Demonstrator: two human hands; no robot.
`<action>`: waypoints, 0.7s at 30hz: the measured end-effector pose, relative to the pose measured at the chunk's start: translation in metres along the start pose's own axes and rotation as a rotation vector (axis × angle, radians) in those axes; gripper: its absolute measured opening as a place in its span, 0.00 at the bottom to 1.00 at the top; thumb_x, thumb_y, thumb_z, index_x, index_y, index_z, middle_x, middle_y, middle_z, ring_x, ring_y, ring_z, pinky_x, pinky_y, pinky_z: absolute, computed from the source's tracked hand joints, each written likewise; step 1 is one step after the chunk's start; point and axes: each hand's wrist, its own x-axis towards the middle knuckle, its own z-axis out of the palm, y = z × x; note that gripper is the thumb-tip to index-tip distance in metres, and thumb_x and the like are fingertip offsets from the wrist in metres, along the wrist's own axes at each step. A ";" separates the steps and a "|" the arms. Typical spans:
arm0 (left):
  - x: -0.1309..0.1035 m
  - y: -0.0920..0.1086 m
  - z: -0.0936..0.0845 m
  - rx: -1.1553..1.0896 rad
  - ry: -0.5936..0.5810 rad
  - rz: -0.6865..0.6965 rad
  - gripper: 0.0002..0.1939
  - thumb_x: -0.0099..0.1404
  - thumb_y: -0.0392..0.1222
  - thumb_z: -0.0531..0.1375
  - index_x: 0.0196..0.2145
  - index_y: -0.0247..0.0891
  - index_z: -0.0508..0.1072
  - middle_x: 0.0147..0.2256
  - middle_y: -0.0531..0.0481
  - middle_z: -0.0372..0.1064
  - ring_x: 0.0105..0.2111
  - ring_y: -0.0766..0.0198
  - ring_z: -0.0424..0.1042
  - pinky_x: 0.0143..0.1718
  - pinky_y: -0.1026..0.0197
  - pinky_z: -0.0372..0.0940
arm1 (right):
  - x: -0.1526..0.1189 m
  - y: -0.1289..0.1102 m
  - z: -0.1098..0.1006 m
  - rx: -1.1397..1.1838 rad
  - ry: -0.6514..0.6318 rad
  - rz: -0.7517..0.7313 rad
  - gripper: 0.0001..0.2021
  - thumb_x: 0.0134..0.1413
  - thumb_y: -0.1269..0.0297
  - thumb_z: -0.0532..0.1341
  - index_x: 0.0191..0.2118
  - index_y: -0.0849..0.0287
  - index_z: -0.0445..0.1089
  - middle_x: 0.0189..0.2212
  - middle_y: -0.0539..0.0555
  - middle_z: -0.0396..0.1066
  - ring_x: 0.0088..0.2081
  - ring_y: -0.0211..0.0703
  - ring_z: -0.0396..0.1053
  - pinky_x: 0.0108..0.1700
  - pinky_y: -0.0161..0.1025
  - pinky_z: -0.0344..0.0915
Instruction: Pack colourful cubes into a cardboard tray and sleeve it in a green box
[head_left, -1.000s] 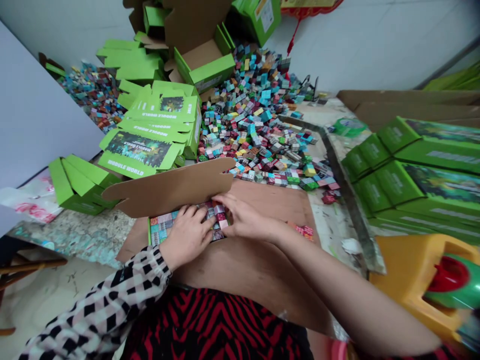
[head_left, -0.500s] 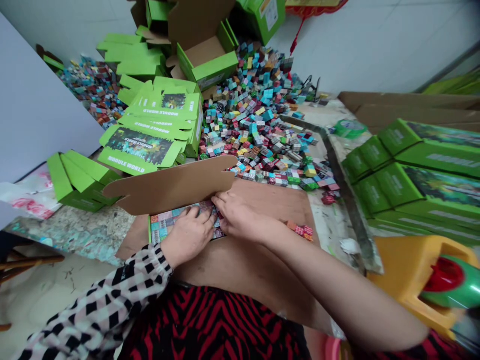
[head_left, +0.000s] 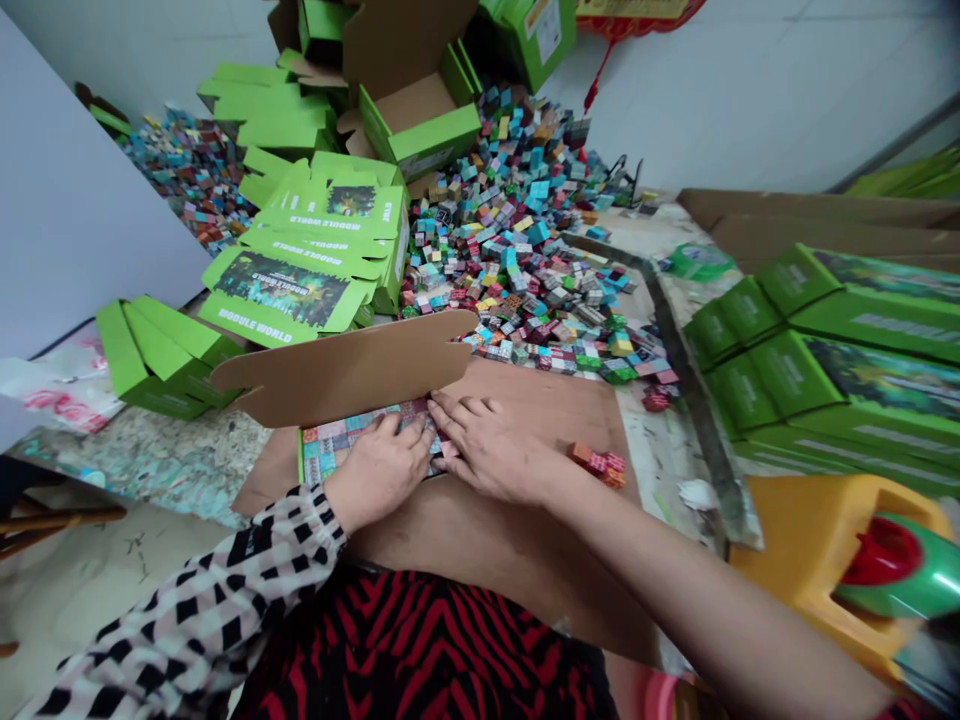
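Note:
Small patterned cubes (head_left: 328,446) lie packed in rows inside an open cardboard box, whose brown lid (head_left: 352,365) stands up at the back. My left hand (head_left: 384,468) rests on these cubes with its fingers stretched out. Close beside it, my right hand (head_left: 487,445) lies flat over the right end of the box, fingers extended, hiding the cubes there. Neither hand grips anything that I can see. To the right of my right hand, several loose red and orange cubes (head_left: 600,464) sit on the brown cardboard sheet (head_left: 577,400).
A large heap of loose cubes (head_left: 517,250) spreads behind the box. Green flattened boxes (head_left: 300,250) are stacked at the left. Closed green boxes (head_left: 825,350) stand at the right, above a yellow container (head_left: 810,540). A roll of green tape (head_left: 699,261) lies behind.
My right hand has flattened out, its fingers now extended over the box's right end instead of bunched at its edge. My left hand stays nearly in place.

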 end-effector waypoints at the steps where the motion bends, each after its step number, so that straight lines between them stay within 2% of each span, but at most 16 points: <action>1: 0.000 0.000 0.001 0.005 0.001 -0.002 0.18 0.68 0.39 0.50 0.51 0.30 0.68 0.50 0.40 0.69 0.42 0.51 0.66 0.44 0.49 0.63 | 0.000 0.000 0.001 -0.022 0.006 -0.005 0.29 0.62 0.57 0.47 0.63 0.71 0.52 0.63 0.67 0.50 0.53 0.58 0.58 0.51 0.51 0.54; 5: -0.001 0.000 0.003 0.023 0.014 -0.006 0.17 0.68 0.39 0.51 0.51 0.31 0.69 0.51 0.41 0.68 0.43 0.50 0.66 0.44 0.49 0.64 | 0.000 0.000 0.007 -0.061 0.039 0.005 0.27 0.64 0.57 0.46 0.62 0.68 0.55 0.63 0.63 0.52 0.53 0.58 0.57 0.50 0.52 0.53; 8: -0.001 0.000 0.004 0.026 0.023 -0.006 0.17 0.68 0.39 0.51 0.51 0.31 0.69 0.51 0.41 0.68 0.43 0.51 0.66 0.44 0.49 0.64 | -0.001 0.001 0.009 -0.004 0.033 0.047 0.27 0.64 0.56 0.48 0.63 0.67 0.53 0.63 0.63 0.50 0.52 0.58 0.57 0.49 0.52 0.55; 11: -0.001 0.000 0.005 0.022 0.028 -0.004 0.18 0.68 0.40 0.51 0.51 0.31 0.69 0.50 0.40 0.68 0.42 0.51 0.66 0.44 0.49 0.65 | -0.004 0.001 0.007 0.112 0.047 0.087 0.28 0.62 0.57 0.52 0.63 0.65 0.53 0.62 0.64 0.52 0.53 0.58 0.56 0.50 0.53 0.56; 14: -0.001 0.000 0.005 0.029 0.045 0.006 0.18 0.68 0.40 0.51 0.51 0.30 0.69 0.51 0.40 0.68 0.43 0.51 0.66 0.45 0.49 0.65 | -0.005 0.002 0.008 0.211 0.092 0.086 0.21 0.62 0.61 0.52 0.58 0.60 0.62 0.57 0.63 0.59 0.51 0.55 0.58 0.49 0.52 0.58; 18: -0.001 0.000 0.005 0.022 0.056 -0.006 0.17 0.68 0.40 0.51 0.51 0.31 0.70 0.50 0.41 0.69 0.42 0.52 0.66 0.45 0.49 0.65 | 0.000 0.001 0.021 0.358 0.185 0.103 0.17 0.61 0.65 0.53 0.54 0.63 0.66 0.51 0.64 0.63 0.50 0.52 0.61 0.49 0.50 0.61; 21: -0.002 0.000 0.005 0.010 0.061 -0.009 0.17 0.68 0.40 0.51 0.50 0.31 0.70 0.50 0.43 0.69 0.43 0.51 0.66 0.45 0.50 0.65 | 0.002 -0.003 0.034 0.521 0.251 0.130 0.17 0.59 0.68 0.55 0.53 0.62 0.65 0.52 0.63 0.60 0.51 0.48 0.62 0.51 0.46 0.63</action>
